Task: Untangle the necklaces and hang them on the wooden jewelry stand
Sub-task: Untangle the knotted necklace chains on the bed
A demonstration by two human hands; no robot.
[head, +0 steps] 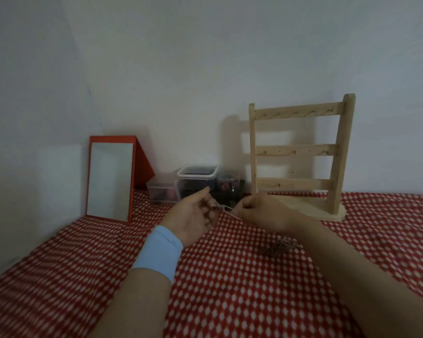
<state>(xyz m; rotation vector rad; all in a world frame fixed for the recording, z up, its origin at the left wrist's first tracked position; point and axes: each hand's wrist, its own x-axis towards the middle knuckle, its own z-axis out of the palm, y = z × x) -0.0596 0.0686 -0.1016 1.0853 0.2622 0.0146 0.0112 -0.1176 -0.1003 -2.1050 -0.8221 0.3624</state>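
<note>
STAGE: untangling, early | HANDS: your left hand [195, 213] and right hand [261, 211] each pinch one chain [226, 209], above mid-cloth [132, 276] | TANGLE: tangle [279, 246] lies beside your right forearm | STAND: stand [298, 152] at far edge, hooks bare | LEFT: all hanging.

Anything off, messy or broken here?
Only the tangled heap of necklaces on the cloth in front of the stand, which is upright and whose hooks look bare. The left hand and right hand pinch a chain between them. Nothing looks spilled or damaged.
</note>
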